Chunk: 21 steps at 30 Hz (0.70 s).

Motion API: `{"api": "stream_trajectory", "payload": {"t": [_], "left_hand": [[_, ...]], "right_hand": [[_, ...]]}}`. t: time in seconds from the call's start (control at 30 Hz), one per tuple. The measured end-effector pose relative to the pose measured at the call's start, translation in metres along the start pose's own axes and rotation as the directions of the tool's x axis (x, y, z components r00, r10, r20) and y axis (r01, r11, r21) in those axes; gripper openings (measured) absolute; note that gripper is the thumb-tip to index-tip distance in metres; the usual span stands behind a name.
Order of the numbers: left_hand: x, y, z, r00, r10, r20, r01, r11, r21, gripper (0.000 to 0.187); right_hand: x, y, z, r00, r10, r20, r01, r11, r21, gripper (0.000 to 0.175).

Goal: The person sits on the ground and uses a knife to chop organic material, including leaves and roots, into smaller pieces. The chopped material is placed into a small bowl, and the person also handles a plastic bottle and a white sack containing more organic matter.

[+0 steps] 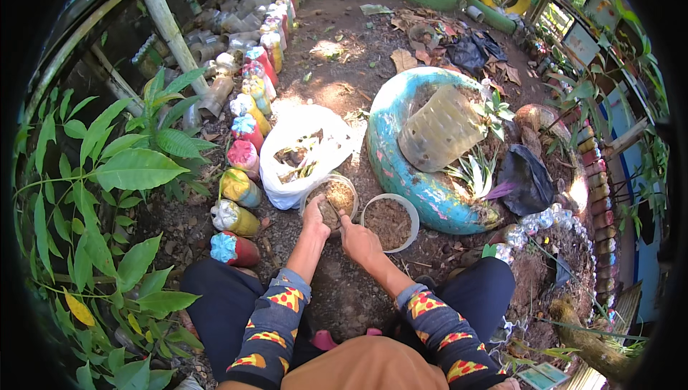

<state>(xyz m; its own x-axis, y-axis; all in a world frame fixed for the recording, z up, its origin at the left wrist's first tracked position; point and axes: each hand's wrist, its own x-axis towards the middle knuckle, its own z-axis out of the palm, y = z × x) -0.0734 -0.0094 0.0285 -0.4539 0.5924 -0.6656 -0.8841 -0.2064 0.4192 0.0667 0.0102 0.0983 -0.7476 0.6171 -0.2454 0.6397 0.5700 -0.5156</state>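
Observation:
My left hand (315,218) is cupped at the near rim of a round plastic tub (352,188), with brown soil (329,216) against its palm and fingers. My right hand (361,238) grips a thin, stick-like tool (334,208), its tip close to the left hand; its exact kind is unclear. Light brown granular material (338,193) fills the tub beyond my fingers. Just right of my right hand stands a second round tub (413,223) holding darker soil (386,223). Behind the first tub, an open white plastic sack (282,191) contains plant scraps and dark matter.
Painted, stuffed plastic bottles (236,218) form a border on the left, beside leafy plants (134,169). At right lies a blue painted tyre (384,137) with plants and a cut plastic bottle (441,129). A black plastic bag (527,180) lies beside it.

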Motion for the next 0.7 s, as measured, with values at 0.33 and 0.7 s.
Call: {"api": "stream_trajectory", "payload": {"t": [0.33, 0.7], "left_hand": [[0.006, 0.017, -0.009, 0.991, -0.132, -0.023, 0.133, 0.989, 0.063, 0.039], [-0.002, -0.002, 0.000, 0.999, -0.027, 0.037, 0.026, 0.999, 0.032, 0.031]], "right_hand": [[-0.020, -0.020, -0.029, 0.993, -0.040, 0.109, 0.034, 0.998, 0.057, 0.037], [-0.008, 0.002, 0.001, 1.000, -0.025, -0.013, 0.025, 1.000, -0.006, 0.042]]}}
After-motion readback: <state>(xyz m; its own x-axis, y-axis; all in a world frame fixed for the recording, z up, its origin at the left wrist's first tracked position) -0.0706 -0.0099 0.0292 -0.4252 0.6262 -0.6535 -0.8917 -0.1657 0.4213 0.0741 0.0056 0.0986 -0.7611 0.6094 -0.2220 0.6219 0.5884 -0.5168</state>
